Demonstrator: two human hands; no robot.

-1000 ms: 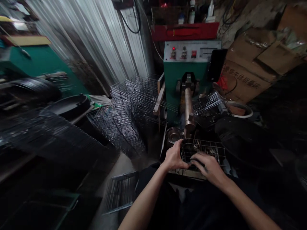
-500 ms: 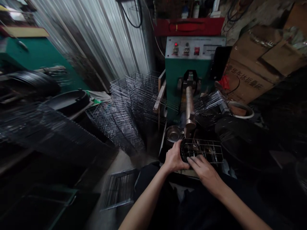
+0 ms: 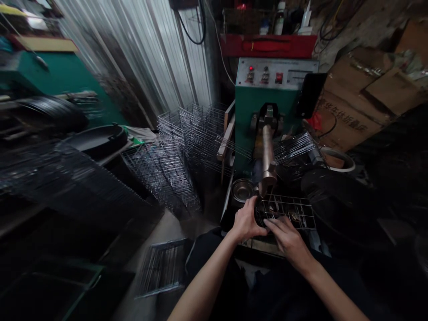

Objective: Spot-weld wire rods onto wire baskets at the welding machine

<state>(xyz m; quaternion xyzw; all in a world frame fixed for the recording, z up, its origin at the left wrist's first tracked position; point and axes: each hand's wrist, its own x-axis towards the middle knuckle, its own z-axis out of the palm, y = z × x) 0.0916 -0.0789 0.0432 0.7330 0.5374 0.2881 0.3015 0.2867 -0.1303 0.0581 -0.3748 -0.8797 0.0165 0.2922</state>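
Observation:
A small wire rack (image 3: 305,207) lies below the metal arm (image 3: 268,149) of a green machine (image 3: 243,120). Thumb and fingers of my left hand (image 3: 246,221) are closed around the rack's left end. My right hand (image 3: 290,240) is bent over the near edge, its fingertips pressed onto the wires close to my left thumb. The rack's near left part is partly hidden by my fingers. The arm's lower tip hangs just above the rack's far edge; I cannot tell whether they touch. A round metal dish (image 3: 242,191) sits just beyond my left hand.
Stacked wire racks (image 3: 175,156) stand left of the machine. Another wire panel (image 3: 162,267) lies low by my left leg. Loose wires (image 3: 296,147) and a cardboard box (image 3: 347,107) are at right. A phone (image 3: 310,96) hangs on the machine's front.
The whole view has shifted a little, so the machine and rack appear slightly lower and further right. Both hands keep about the same hold on the rack.

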